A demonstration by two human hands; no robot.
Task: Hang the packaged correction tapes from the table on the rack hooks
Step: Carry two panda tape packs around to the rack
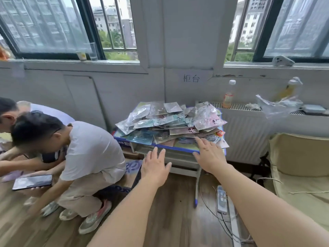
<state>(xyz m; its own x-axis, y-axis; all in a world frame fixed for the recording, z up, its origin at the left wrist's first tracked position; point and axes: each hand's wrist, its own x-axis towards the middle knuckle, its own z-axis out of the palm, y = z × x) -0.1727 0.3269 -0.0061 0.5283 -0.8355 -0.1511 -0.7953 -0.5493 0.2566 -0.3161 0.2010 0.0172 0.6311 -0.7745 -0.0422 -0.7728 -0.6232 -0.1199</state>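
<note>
Both hands reach toward the packets [170,122] heaped on the counter [179,149]; right hand [210,155] at one o'clock, left hand [154,168] lower, fingers wide, holding nothing, ready to pick

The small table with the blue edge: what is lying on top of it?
A loose heap of packaged correction tapes covers the table. Most of its top, and the lower packets, are hidden.

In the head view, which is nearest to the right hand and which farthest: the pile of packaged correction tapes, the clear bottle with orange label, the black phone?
From the right hand:
1. Pile of packaged correction tapes, just beyond the fingertips on the blue-edged table.
2. Clear bottle with orange label, up right on the radiator.
3. Black phone, far left, held by a crouching person.
</note>
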